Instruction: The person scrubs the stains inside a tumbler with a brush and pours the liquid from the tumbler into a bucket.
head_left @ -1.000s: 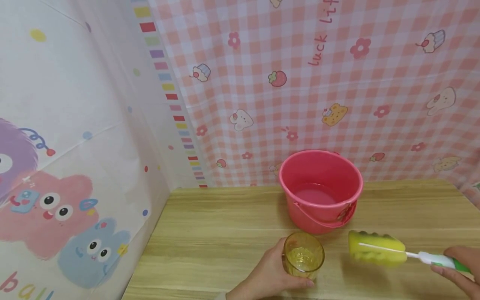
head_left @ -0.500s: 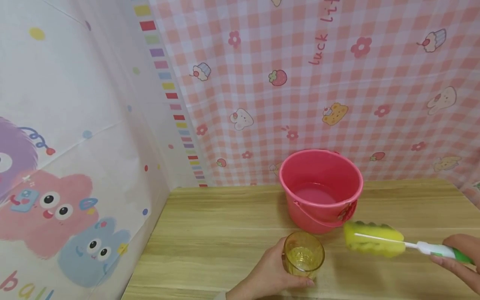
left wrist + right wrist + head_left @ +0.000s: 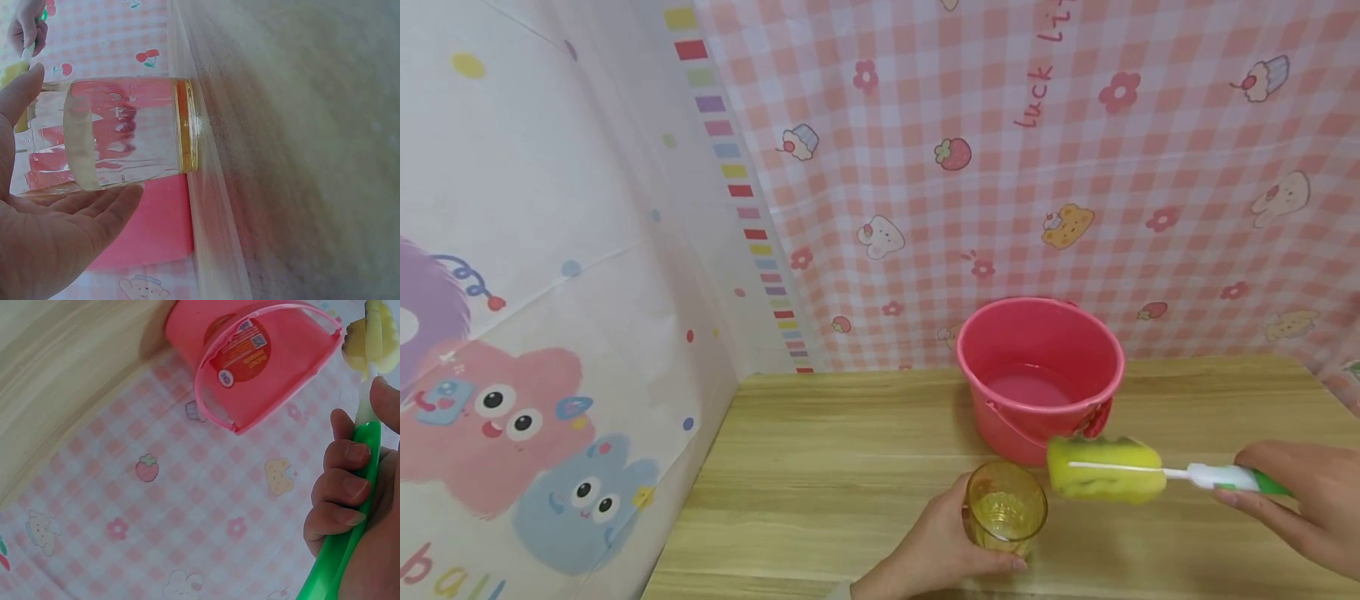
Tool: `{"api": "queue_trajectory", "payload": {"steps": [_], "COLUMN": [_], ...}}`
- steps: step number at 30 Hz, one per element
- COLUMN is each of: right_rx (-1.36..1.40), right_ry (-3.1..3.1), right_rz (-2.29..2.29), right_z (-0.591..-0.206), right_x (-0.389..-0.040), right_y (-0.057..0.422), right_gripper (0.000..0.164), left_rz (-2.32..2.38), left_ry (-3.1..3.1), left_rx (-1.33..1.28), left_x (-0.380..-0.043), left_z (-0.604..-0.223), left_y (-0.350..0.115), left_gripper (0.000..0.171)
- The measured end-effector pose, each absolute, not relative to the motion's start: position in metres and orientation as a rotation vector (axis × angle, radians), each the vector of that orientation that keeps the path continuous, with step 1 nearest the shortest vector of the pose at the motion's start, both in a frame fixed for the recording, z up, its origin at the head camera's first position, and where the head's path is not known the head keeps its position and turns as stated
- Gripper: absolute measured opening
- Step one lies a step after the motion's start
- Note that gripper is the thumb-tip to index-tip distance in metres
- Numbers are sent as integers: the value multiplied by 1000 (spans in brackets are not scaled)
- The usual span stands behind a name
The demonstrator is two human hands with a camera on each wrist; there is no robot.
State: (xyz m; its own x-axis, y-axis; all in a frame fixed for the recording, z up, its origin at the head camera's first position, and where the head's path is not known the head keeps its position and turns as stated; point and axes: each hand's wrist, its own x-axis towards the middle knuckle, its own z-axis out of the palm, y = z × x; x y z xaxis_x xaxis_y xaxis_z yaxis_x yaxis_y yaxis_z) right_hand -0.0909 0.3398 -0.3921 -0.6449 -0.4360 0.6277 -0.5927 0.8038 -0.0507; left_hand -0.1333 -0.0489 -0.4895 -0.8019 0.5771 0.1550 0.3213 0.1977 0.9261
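An amber drinking glass (image 3: pixel 1006 512) stands upright on the wooden table, with my left hand (image 3: pixel 936 537) curled round its left and near sides. The left wrist view shows the thumb on one side of the glass (image 3: pixel 119 134) and the fingers on the other. My right hand (image 3: pixel 1303 500) grips the green and white handle of a sponge bottle brush (image 3: pixel 1105 471). The brush's yellow sponge head is held in the air just right of the glass, apart from its rim. In the right wrist view the fingers wrap round the green handle (image 3: pixel 344 550).
Behind the glass stands a pink bucket (image 3: pixel 1037 350) with some liquid in it and its handle hanging down in front. The wooden table (image 3: pixel 820 475) meets a pink checked cloth (image 3: pixel 925 200) at the back and a cartoon-printed sheet (image 3: pixel 580 333) on the left.
My right hand has moved left with the brush, bringing the sponge head up and close to the glass. My left hand and the glass have stayed in place.
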Motion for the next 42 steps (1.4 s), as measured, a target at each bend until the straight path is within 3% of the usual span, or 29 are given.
{"api": "queue_trajectory", "payload": {"steps": [8, 15, 42], "right_rx": [810, 843, 1161], "right_ry": [-2374, -2401, -2372], "right_rz": [248, 227, 14], "right_z": [-382, -372, -332], "right_x": [-97, -100, -122], "right_y": [329, 319, 268], "right_gripper": [61, 41, 51], "left_rz": [1640, 1646, 1615], "left_ry": [2264, 2267, 2281], "left_rx": [876, 878, 877], "left_x": [-134, -135, -133], "left_z": [-489, -490, -490], "left_y": [-49, -51, -52], "left_gripper": [92, 91, 90]}}
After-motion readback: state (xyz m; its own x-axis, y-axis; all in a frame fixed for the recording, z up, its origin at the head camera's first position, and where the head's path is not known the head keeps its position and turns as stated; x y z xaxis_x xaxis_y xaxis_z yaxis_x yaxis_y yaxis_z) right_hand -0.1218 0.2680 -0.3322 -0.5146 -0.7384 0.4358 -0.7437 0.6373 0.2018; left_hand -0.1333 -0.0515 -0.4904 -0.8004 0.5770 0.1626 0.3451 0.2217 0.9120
